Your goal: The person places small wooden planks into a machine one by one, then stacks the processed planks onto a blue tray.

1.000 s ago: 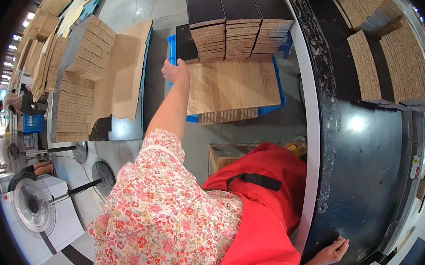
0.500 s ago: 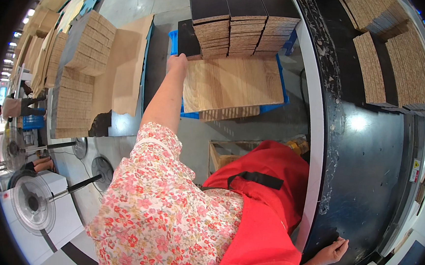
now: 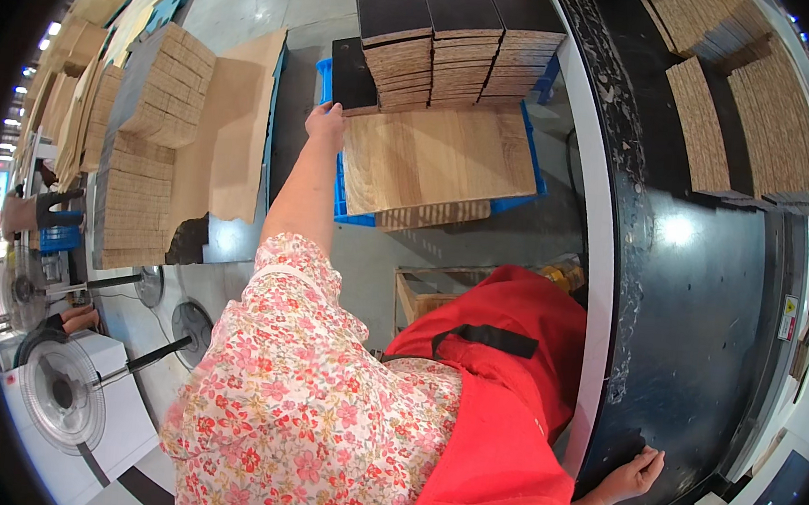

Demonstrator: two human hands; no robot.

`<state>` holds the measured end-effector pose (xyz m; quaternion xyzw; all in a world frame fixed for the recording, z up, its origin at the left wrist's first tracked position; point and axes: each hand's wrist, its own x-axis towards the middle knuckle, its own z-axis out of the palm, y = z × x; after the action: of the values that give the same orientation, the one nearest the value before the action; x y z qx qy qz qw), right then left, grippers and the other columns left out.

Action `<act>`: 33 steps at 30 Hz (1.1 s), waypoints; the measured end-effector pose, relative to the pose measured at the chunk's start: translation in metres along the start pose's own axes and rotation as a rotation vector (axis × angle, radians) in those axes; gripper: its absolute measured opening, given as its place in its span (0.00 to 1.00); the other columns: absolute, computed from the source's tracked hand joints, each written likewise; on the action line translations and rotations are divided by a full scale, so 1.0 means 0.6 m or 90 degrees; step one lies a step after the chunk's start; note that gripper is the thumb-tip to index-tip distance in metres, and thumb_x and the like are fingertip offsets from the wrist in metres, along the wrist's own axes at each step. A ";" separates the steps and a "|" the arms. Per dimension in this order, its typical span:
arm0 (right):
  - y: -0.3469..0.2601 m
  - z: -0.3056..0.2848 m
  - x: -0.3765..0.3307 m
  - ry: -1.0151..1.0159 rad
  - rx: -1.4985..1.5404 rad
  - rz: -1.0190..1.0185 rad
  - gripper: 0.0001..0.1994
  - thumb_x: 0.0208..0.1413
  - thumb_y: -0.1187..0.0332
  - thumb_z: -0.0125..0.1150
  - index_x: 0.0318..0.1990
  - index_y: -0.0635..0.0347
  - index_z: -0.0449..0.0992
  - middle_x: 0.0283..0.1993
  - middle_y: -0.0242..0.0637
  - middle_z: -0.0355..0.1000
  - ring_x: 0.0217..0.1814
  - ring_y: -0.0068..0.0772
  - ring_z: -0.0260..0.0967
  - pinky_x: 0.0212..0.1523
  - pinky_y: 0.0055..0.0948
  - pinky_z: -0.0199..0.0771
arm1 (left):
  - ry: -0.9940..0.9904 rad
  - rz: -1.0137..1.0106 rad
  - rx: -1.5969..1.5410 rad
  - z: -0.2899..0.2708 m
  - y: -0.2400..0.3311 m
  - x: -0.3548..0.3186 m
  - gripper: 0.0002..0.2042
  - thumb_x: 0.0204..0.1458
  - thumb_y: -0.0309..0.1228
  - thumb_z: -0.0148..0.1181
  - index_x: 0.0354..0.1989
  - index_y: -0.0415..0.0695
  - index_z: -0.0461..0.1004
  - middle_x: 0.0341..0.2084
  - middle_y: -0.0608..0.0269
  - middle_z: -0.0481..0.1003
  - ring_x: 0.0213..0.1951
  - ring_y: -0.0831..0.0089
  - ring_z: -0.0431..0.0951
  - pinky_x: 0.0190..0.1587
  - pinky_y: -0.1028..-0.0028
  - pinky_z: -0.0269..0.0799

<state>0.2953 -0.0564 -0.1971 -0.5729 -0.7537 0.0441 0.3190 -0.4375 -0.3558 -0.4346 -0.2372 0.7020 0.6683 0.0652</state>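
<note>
My left hand [image 3: 326, 123] is stretched forward with its fingers curled together at the near left corner of a small black-faced board [image 3: 352, 72]. Whether they grip that corner is hard to tell. Beside the corner lies a flat wood-grain board [image 3: 441, 161]. Behind it rise stacks of black-faced particle boards [image 3: 433, 67]. All of these rest on a blue pallet [image 3: 355, 218]. Far to the right, my right hand [image 3: 638, 473] is at a dark metal tabletop [image 3: 689, 338]. Its fingers are bent and pressed together, and anything between them is too small to make out.
Stacked boards [image 3: 141, 197] and a brown sheet [image 3: 237, 128] stand on the left. More particle board stacks [image 3: 775, 119] sit at the table's far end. The table's pale edge [image 3: 600, 266] runs along my right. Standing fans [image 3: 62, 388] and another person [image 3: 27, 212] are at far left.
My left hand has shifted slightly left along the black board's near corner. The right hand stays in place. The whole view has moved a little, and the distant person has changed posture.
</note>
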 end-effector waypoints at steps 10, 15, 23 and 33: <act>0.003 0.002 0.000 0.000 0.015 -0.003 0.13 0.69 0.68 0.54 0.51 0.69 0.76 0.38 0.33 0.76 0.36 0.22 0.70 0.38 0.21 0.71 | -0.033 -0.027 -0.046 -0.016 -0.003 0.005 0.16 0.59 0.28 0.61 0.55 0.39 0.72 0.34 0.60 0.76 0.26 0.73 0.75 0.29 0.73 0.75; 0.013 -0.002 0.000 -0.011 -0.015 -0.021 0.12 0.68 0.70 0.53 0.51 0.70 0.76 0.40 0.37 0.77 0.39 0.25 0.74 0.37 0.21 0.74 | -0.060 -0.080 -0.052 -0.032 0.003 0.009 0.19 0.58 0.32 0.65 0.54 0.37 0.72 0.40 0.56 0.75 0.36 0.68 0.76 0.37 0.70 0.78; 0.003 0.001 0.001 -0.010 0.014 -0.018 0.12 0.69 0.70 0.53 0.50 0.70 0.76 0.38 0.36 0.76 0.38 0.24 0.73 0.36 0.20 0.72 | -0.071 -0.115 -0.075 -0.028 -0.008 0.023 0.22 0.58 0.37 0.65 0.57 0.37 0.71 0.49 0.55 0.73 0.42 0.66 0.74 0.46 0.68 0.76; 0.004 -0.003 0.000 -0.020 0.001 -0.024 0.11 0.69 0.70 0.53 0.50 0.69 0.77 0.39 0.35 0.77 0.39 0.25 0.73 0.38 0.20 0.73 | -0.055 -0.070 0.078 -0.023 0.002 0.001 0.25 0.58 0.36 0.64 0.63 0.43 0.69 0.36 0.59 0.77 0.29 0.71 0.74 0.31 0.70 0.74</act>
<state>0.2982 -0.0564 -0.1967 -0.5579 -0.7692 0.0477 0.3079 -0.4351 -0.3694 -0.4325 -0.2416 0.7239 0.6295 0.1462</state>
